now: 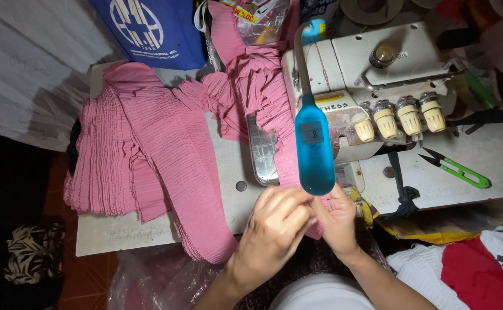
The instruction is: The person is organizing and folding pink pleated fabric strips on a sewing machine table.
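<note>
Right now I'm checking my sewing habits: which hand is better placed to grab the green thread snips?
The right hand, probably. The green thread snips lie on the table's right side, nearer that hand; the left hand would have to cross over it. Both pinch the pink fabric.

A white table (pixel 481 155) fills the middle of the room, scuffed and grey in places, with a cream sewing machine (pixel 372 74) standing at its far right side. To the left, a pale pleated curtain (pixel 27 69) hangs down to a floor of reddish-brown tiles (pixel 85 275). On the floor at the near left lies a dark cloth with a pale leaf print (pixel 33 252). A blue bag (pixel 154 31) leans at the far edge of the table. Near right, a heap of white, red and yellow cloth (pixel 469 264) sits below the table edge. Light falls brightly on the tabletop, while the left side stays dim.
</note>
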